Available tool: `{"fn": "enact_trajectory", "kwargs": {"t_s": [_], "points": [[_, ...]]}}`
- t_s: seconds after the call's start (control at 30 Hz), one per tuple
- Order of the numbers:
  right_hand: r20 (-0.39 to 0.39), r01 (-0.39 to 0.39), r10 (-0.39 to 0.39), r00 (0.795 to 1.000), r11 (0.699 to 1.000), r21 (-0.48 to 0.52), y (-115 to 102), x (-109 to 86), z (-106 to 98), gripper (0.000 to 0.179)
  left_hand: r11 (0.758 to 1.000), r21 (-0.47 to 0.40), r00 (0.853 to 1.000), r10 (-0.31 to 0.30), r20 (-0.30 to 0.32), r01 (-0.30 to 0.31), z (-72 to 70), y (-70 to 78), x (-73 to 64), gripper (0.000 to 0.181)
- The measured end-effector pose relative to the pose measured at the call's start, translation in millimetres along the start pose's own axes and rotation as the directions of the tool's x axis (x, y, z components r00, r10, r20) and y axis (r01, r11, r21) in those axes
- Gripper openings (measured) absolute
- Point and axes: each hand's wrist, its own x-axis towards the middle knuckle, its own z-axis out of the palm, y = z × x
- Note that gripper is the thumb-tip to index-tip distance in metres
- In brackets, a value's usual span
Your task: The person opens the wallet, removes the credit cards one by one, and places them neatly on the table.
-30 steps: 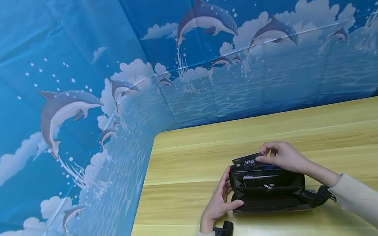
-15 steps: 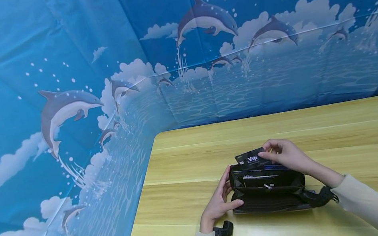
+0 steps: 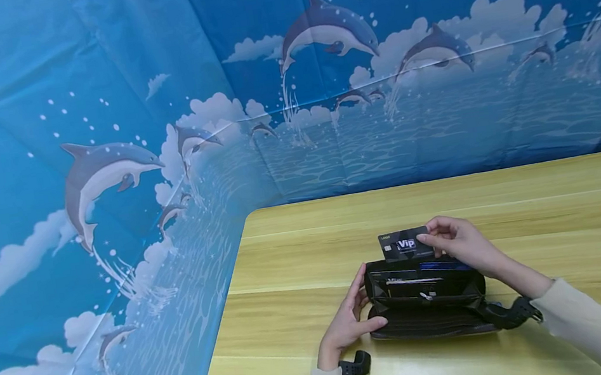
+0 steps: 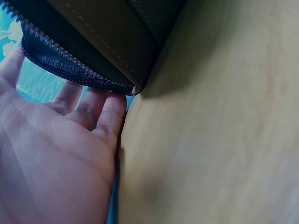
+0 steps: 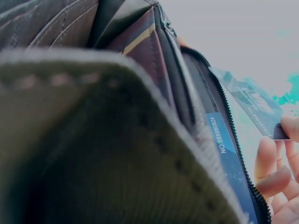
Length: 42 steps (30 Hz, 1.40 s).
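A dark zip-around wallet (image 3: pixel 431 321) lies unzipped on the table, its pockets facing up. My left hand (image 3: pixel 345 325) holds its left end, thumb on the near flap and fingers at the far side; the left wrist view shows those fingers (image 4: pixel 110 114) against the zipper edge. Between thumb and fingers my right hand (image 3: pixel 464 246) pinches a black "Vip" card (image 3: pixel 401 245) by its right end, just above the far edge of the wallet. A blue card (image 5: pixel 226 154) sits in the far pocket. Another dark card (image 3: pixel 395 275) with partly hidden lettering shows inside.
The wallet rests on a wood-grain table (image 3: pixel 287 260). Behind and to the left hangs a blue dolphin-print sheet (image 3: pixel 150 106). Black straps with camera mounts (image 3: pixel 356 365) sit at both wrists; the right one is close to the wallet's right end.
My right hand has drawn the black card up out of the wallet's far pocket, moving it away and slightly right. More of the card now shows. The left hand and wallet stay nearly still.
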Motion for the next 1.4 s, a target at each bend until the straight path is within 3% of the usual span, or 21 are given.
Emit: {"fn": "enact_trajectory", "kwargs": {"t_s": [0.33,0.5,0.67,0.93,1.4], "points": [[-0.054,-0.042,0.043,0.998,0.999,0.016,0,-2.9,-8,0.039,1.0,-0.017,1.0,0.023,0.005,-0.023,3.5,18.0,0.8,0.095],[-0.105,-0.059,0.063,0.992,0.998,0.034,2,-5.0,-13,0.041,1.0,-0.011,1.0,0.012,-0.007,-0.012,2.4,7.9,0.3,0.095],[-0.128,-0.021,0.03,0.991,0.997,0.072,8,-7.2,-22,0.04,1.0,-0.01,1.0,0.026,-0.002,-0.026,0.2,-1.6,0.4,0.096],[-0.159,-0.005,0.019,0.987,0.997,0.083,15,-13.7,-38,0.03,1.0,-0.014,1.0,-0.026,0.011,0.026,0.1,2.7,-0.5,0.094],[-0.207,0.005,0.016,0.978,0.995,0.102,30,-25.5,-69,0.013,1.0,-0.021,1.0,-0.011,0.016,0.011,0.3,2.9,-0.1,0.094]]}}
